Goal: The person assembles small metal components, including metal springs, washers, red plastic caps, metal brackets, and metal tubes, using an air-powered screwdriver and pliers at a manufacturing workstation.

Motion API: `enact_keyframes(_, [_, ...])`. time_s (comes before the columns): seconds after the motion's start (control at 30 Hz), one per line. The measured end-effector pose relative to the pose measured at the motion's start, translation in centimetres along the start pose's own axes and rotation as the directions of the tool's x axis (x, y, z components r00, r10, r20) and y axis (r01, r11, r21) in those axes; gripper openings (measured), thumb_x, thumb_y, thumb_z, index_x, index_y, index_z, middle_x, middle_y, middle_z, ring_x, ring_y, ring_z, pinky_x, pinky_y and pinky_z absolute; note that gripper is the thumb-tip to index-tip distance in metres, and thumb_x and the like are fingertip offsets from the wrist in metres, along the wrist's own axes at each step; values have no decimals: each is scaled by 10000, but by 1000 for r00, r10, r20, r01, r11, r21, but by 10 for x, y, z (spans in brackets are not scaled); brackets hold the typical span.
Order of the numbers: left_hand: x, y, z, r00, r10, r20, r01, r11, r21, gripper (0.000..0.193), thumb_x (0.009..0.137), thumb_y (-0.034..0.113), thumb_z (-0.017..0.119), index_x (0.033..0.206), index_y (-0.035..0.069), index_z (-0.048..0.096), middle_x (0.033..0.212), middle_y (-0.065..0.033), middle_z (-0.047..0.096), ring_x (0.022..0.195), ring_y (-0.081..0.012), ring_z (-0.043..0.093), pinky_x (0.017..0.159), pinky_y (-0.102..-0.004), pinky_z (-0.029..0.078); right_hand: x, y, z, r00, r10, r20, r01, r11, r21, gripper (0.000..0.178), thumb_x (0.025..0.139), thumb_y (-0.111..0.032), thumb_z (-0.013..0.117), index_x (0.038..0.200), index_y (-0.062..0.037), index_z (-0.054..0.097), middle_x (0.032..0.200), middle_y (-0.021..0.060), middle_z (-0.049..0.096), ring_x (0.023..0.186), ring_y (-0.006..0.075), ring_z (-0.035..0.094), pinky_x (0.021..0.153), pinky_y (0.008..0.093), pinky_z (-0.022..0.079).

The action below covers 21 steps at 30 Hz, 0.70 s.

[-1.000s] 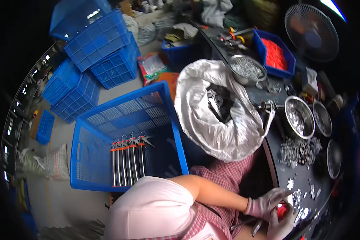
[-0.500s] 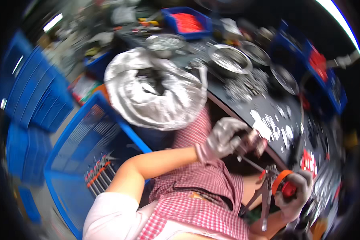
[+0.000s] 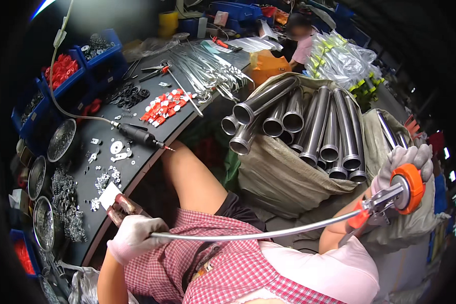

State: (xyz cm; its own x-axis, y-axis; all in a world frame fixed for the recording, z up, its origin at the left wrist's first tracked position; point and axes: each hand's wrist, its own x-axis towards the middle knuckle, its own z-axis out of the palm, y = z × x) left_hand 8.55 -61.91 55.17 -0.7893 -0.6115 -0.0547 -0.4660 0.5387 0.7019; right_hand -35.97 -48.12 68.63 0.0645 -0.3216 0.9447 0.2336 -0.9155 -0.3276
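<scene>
Both my hands wear pale gloves. My left hand [image 3: 138, 237] is closed around the near end of a long metal rod [image 3: 268, 234], low at the left beside the table edge. Across my lap the rod runs to the right into a metal trigger mechanism that looks like a caulking gun head [image 3: 385, 198], with an orange ring [image 3: 414, 188] at its end. My right hand [image 3: 403, 161] holds this head from behind, its fingers curled up over the ring. Just beyond my left hand, two brown blocks [image 3: 122, 209] stick out at the table edge, beside a white piece.
On the dark table [image 3: 93, 177] lie a power screwdriver [image 3: 139, 136], red and white parts [image 3: 164, 107], hooked rods [image 3: 202, 71] and metal bowls [image 3: 44, 223]. A sack [image 3: 283, 172] of metal tubes [image 3: 332, 137] stands ahead on the right. Another person [image 3: 301, 43] sits farther back.
My view has swung right, from the blue crates to the sack of tubes. My right hand has carried the gun head outward to the right; the rod now stretches across my lap between both hands.
</scene>
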Motion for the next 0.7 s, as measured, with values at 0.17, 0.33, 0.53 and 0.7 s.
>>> enact_keyframes(0.17, [-71,-6,1,854,-215,-474,-343,451,-824,423,775,334,733,644,-22,546,526,-115,564,440,-218,578,415,-324,498,0,-6,-73,951,306,-52,-307,952,-13,110,807,-59,543,737,-69,459,650,78,459,593,197,495,491,332,425])
enact_keyframes(0.33, [-132,-15,-30,983,-150,-108,-161,-413,-896,586,952,517,356,918,-57,474,427,13,308,262,-116,310,221,-304,340,50,106,-3,999,43,-7,-43,999,-12,264,819,-242,610,946,-19,547,941,96,556,828,192,554,744,345,476])
enact_keyframes(0.53, [-138,12,6,553,24,-833,-595,711,-375,465,1008,356,326,893,-77,451,410,50,264,248,-39,246,218,-196,177,95,246,-32,740,224,634,472,497,-728,446,704,-224,775,1041,-25,561,993,133,607,845,248,619,766,333,481])
enact_keyframes(0.7, [-115,26,17,540,-97,-836,-167,961,-219,577,973,459,366,911,-71,585,487,-23,481,405,-112,493,407,-243,385,128,311,-30,655,342,674,266,730,-629,556,666,-134,782,1151,-35,530,1040,148,601,949,310,602,874,366,468])
